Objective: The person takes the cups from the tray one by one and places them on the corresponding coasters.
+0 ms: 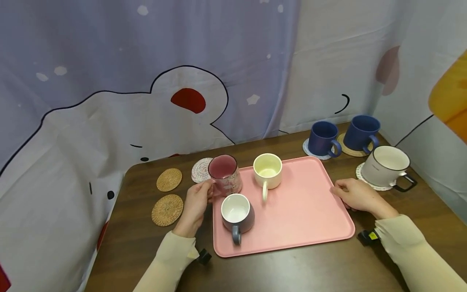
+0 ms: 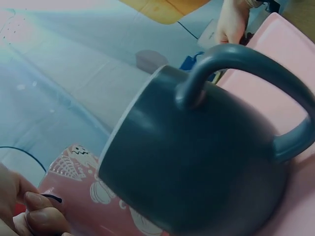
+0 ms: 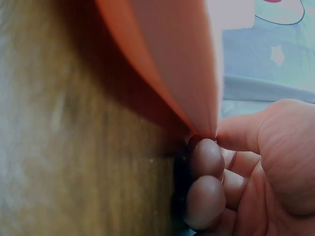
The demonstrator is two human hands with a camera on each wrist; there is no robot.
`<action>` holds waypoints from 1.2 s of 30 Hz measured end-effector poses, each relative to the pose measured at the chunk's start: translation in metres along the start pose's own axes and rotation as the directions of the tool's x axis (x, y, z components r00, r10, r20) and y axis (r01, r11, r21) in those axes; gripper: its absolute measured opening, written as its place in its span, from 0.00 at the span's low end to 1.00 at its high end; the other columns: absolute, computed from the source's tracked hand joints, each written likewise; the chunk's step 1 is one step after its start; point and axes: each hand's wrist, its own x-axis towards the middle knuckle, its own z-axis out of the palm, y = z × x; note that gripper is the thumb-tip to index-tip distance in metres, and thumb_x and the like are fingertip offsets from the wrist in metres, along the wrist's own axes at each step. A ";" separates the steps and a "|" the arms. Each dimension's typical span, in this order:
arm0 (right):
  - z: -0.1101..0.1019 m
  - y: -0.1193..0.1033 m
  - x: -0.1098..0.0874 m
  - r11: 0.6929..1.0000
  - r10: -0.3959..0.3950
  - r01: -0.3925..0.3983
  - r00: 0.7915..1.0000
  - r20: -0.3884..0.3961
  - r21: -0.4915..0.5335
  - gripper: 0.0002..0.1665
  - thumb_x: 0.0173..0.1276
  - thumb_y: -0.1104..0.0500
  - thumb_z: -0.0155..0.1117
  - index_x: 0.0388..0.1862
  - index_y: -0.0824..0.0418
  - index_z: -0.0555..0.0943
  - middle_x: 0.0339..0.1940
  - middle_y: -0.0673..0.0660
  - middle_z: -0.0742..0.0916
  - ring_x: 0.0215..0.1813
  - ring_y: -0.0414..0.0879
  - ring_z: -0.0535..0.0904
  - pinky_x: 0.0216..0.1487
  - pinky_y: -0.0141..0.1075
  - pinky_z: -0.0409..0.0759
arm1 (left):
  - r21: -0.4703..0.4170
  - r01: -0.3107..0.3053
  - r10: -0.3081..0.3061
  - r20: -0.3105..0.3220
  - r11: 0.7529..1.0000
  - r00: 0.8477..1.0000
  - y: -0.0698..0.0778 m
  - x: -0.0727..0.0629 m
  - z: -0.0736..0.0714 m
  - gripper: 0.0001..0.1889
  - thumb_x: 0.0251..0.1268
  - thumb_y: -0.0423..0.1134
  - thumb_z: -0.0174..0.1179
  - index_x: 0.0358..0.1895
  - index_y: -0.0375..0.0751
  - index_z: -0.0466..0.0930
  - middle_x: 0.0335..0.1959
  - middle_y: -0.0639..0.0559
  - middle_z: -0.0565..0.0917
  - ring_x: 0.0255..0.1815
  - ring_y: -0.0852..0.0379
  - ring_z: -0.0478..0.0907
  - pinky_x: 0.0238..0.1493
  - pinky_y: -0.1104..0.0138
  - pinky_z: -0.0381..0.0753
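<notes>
My left hand [image 1: 195, 207] grips the handle of a pink patterned mug [image 1: 230, 184], which overlaps the back left corner of a pink tray [image 1: 299, 211]. In the left wrist view, curled fingers [image 2: 44, 216] show at that handle, and a grey mug [image 2: 187, 162] covers much of the pink one. On the tray, the grey mug stands at the front left, its handle toward me. Behind it is a cream mug [image 1: 268, 172]. My right hand [image 1: 355, 194] pinches the tray's right edge; the right wrist view shows thumb and fingers [image 3: 206, 160] at the rim.
Two woven coasters [image 1: 169, 179] lie at the left, and a pale patterned coaster [image 1: 200, 170] lies behind the pink mug. Two blue mugs [image 1: 322, 140] and a white mug [image 1: 383, 168] stand on coasters at the right. A printed curtain [image 1: 146, 121] hangs behind the brown table [image 1: 277, 271].
</notes>
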 end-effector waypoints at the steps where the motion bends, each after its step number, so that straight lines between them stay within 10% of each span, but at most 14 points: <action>1: 0.001 0.000 0.000 1.000 0.000 0.000 1.000 0.004 0.002 0.18 0.80 0.49 0.56 0.30 0.56 0.75 0.16 0.48 0.78 0.18 0.43 0.75 0.23 0.37 0.71 | -0.010 -0.001 0.001 -0.004 1.000 1.000 0.001 0.000 -0.001 0.22 0.79 0.40 0.52 0.19 0.45 0.68 0.19 0.57 0.67 0.25 0.61 0.66 0.33 0.66 0.71; 16: 0.013 0.000 0.000 0.999 0.003 -0.003 1.000 0.006 0.035 0.17 0.80 0.50 0.56 0.29 0.55 0.75 0.15 0.48 0.78 0.18 0.44 0.75 0.22 0.38 0.72 | -0.123 -0.034 0.017 -0.133 0.992 0.991 0.023 0.012 -0.056 0.23 0.82 0.44 0.51 0.20 0.47 0.71 0.19 0.59 0.66 0.26 0.61 0.65 0.32 0.72 0.70; 36: 0.000 -0.002 0.001 1.000 0.015 -0.015 1.000 0.010 0.020 0.16 0.80 0.51 0.56 0.31 0.56 0.76 0.15 0.49 0.78 0.18 0.44 0.75 0.22 0.38 0.73 | -0.264 -0.084 -0.033 -0.411 0.961 0.911 0.014 0.058 -0.133 0.20 0.81 0.42 0.51 0.23 0.46 0.72 0.20 0.60 0.66 0.22 0.63 0.60 0.25 0.72 0.64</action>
